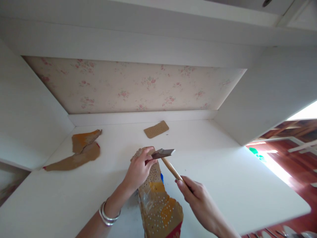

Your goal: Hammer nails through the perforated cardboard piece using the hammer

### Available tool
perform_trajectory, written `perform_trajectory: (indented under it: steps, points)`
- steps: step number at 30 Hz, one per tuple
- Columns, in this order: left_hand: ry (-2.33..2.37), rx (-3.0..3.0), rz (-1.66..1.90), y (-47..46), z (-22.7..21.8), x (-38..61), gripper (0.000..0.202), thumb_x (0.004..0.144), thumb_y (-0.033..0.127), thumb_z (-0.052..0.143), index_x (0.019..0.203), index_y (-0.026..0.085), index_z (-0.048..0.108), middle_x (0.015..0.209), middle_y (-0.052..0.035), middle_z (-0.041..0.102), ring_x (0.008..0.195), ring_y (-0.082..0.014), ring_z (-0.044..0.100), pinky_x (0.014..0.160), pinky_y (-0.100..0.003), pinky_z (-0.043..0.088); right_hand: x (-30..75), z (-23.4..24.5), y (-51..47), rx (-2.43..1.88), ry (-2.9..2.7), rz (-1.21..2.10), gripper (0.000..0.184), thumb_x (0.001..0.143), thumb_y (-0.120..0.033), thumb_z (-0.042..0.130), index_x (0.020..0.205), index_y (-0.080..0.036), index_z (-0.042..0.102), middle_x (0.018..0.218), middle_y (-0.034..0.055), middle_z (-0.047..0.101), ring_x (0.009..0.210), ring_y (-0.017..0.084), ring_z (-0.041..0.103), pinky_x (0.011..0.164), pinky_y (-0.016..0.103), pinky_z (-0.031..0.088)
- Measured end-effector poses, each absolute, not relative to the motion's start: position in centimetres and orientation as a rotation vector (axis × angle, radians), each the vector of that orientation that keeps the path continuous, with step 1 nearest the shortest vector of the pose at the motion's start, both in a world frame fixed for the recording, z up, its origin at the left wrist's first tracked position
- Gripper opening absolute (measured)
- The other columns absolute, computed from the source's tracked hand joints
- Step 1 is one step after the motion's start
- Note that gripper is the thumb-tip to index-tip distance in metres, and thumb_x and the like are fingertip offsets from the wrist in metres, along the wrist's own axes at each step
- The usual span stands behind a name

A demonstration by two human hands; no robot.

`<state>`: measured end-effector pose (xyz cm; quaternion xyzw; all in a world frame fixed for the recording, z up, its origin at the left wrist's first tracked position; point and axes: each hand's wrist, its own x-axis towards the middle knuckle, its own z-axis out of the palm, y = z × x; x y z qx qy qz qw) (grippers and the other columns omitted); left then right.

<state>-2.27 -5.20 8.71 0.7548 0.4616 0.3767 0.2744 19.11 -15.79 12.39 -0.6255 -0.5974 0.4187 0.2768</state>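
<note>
My left hand [140, 168] is closed in a pinch at the top end of a long perforated cardboard piece [158, 205] lying on the white shelf surface [218, 172]. Its fingertips touch the dark head of a hammer [162, 153]. My right hand [195, 195] is wrapped round the hammer's wooden handle [172, 168], holding the head just above the cardboard's far end. Silver bangles [107, 215] circle my left wrist. The cardboard carries yellow and red print and a strip of clear tape.
Torn brown cardboard scraps [79, 152] lie at the left of the shelf. A small perforated cardboard rectangle [156, 129] rests near the back wall with floral paper [133, 86]. White side panels close in left and right. A red-brown floor [292, 165] shows past the right edge.
</note>
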Motion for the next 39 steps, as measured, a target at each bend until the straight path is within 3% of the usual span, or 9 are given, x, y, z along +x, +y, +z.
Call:
perform_trajectory:
  steps: [6,8,17,25,31,39]
  points:
    - [1.222,2.051,1.077,-5.05,8.67,-2.39,0.008,0.092,0.028,0.061,0.099,0.026,0.065,0.092,0.0026,0.076,0.085,-0.0172,0.072,0.078,-0.029,0.054,19.25,12.20,-15.96,-1.693,-1.551,1.113,0.039,0.098,-0.054,0.039,0.080,-0.022,0.052,0.066,-0.0058,0.042,0.062,0.012,0.043,0.058,0.024,0.035]
    - [1.213,2.103,1.060,-5.04,8.65,-2.36,0.009,0.092,0.027,0.060,0.093,0.027,0.069,0.092,0.0035,0.076,0.083,-0.0162,0.072,0.077,-0.028,0.054,19.22,12.17,-15.92,-1.689,-1.554,1.112,0.039,0.098,-0.053,0.039,0.082,-0.022,0.054,0.066,-0.0058,0.042,0.062,0.012,0.043,0.058,0.024,0.034]
    - [1.262,2.132,1.017,-5.03,8.38,-2.29,0.011,0.092,0.028,0.061,0.093,0.027,0.072,0.085,0.0031,0.076,0.073,-0.0153,0.070,0.068,-0.028,0.052,18.96,12.08,-15.57,-1.672,-1.564,1.114,0.040,0.098,-0.053,0.038,0.084,-0.022,0.058,0.065,-0.0056,0.041,0.063,0.012,0.043,0.058,0.024,0.034]
    - [1.236,2.135,1.053,-4.90,7.97,-2.31,0.010,0.091,0.028,0.062,0.095,0.028,0.071,0.093,0.0023,0.076,0.083,-0.0165,0.072,0.077,-0.030,0.054,18.97,11.89,-15.74,-1.673,-1.511,1.117,0.038,0.098,-0.053,0.039,0.081,-0.022,0.052,0.067,-0.0057,0.042,0.063,0.012,0.043,0.057,0.024,0.035]
    - [1.229,2.142,1.038,-4.89,8.03,-2.28,0.013,0.092,0.030,0.061,0.098,0.029,0.072,0.094,0.0005,0.076,0.083,-0.0176,0.071,0.078,-0.032,0.055,18.82,12.14,-15.76,-1.670,-1.509,1.094,0.038,0.097,-0.053,0.040,0.083,-0.021,0.055,0.066,-0.0053,0.043,0.062,0.012,0.044,0.057,0.023,0.036]
    - [1.230,2.186,0.976,-5.12,8.73,-2.17,0.016,0.093,0.029,0.058,0.098,0.029,0.073,0.082,-0.0003,0.073,0.072,-0.0167,0.068,0.066,-0.029,0.052,18.65,12.58,-16.02,-1.684,-1.555,1.085,0.042,0.098,-0.055,0.036,0.079,-0.022,0.053,0.065,-0.0053,0.040,0.061,0.013,0.040,0.056,0.023,0.034]
